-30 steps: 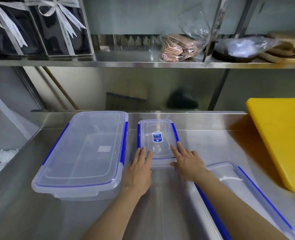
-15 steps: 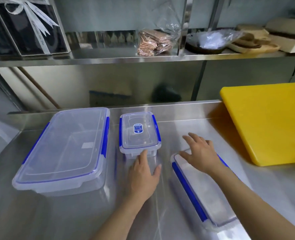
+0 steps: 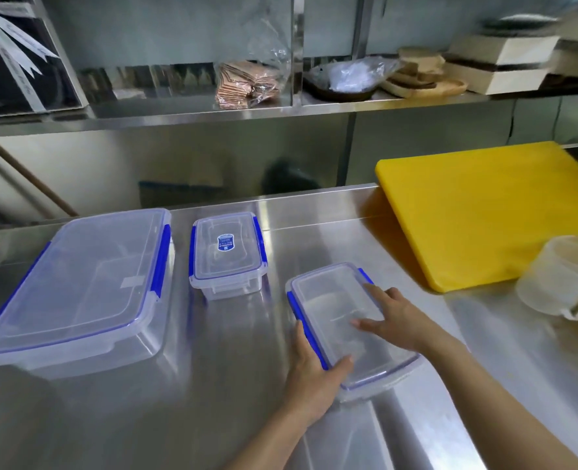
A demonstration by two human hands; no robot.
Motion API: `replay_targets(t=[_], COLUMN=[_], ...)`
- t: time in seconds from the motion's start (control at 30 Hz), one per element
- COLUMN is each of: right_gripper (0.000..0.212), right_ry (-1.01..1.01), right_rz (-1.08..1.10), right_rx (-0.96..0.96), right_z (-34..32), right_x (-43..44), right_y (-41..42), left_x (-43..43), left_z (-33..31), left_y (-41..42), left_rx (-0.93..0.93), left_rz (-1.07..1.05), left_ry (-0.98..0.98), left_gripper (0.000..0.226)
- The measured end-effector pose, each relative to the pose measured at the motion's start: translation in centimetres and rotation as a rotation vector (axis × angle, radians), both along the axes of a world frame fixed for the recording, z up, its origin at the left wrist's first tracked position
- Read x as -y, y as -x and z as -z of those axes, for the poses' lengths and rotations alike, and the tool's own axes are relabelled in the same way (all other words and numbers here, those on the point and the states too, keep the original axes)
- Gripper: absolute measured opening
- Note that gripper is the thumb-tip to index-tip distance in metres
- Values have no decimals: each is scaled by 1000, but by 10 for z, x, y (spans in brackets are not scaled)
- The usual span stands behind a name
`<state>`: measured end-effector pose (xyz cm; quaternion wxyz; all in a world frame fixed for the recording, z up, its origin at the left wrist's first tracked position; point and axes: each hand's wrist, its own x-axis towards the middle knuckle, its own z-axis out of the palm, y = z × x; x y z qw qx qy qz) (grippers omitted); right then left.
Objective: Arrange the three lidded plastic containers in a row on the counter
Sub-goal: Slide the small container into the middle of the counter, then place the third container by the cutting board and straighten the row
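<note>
Head view, nearest first: the left hand (image 3: 314,374) grips the near left corner of the third box (image 3: 352,329), thumb over the lid edge and fingers along the blue side clip, so it is closed on that box. The right hand (image 3: 394,322) lies flat on the lid with its fingers spread apart, pressing rather than gripping. This box sits on the counter (image 3: 213,418), nearer the person than the other two and skewed, its far end swung toward the small box (image 3: 228,254).

Farther back, the small box stands just right of the big box (image 3: 77,286), with a narrow gap between them; both look roughly square to the counter's back edge. A yellow board (image 3: 484,212) lies to the right, with a pale tub (image 3: 565,276) at its near corner.

The step in hand seems to be bringing the third box into line. To do it well, I would slide it rather than lift it, the left hand steering the corner while the flat right hand keeps it down, turning it until its long side runs parallel to the small box. Push it back level with the small box's front, leaving a matching gap, short of the board.
</note>
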<state>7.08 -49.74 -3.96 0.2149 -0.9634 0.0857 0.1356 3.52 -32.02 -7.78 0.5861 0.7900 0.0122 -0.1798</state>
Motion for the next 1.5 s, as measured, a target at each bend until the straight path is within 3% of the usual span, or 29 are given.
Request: replay_targets(t=[0.07,0.23,0.37,0.47,0.53,1.03,1.23,1.5], right_gripper=[81,85,115,134,138,114,93,84], right_ry=[44,25,-61,0,49,-155,-191,-229], right_rz=[22,112,-71,-300,-371,-338,-275,-257], right_rx=[23,53,-61,-239,-282,-154,-41,18], right_z=[2,6,2,0,0,8,17,29], right_x=[-2,-4,14,32,39,52,39,21], right_y=[4,8,16,25,27,-56,-107,-141], left_x=[1,-5,-13,-18,-19,-12,-3,1], left_z=[1,-5,-3,1,4,13,7,10], left_y=[-2,-19,-18,-11,-10,-81,-127,-176], left_rx=[4,49,235,493,546,575,401,308], left_rz=[29,126,193,430,521,357,115,63], left_ry=[43,143,-178,-437,-540,-612,-532,-450], left_gripper=[107,83,98,104,101,81,67,67])
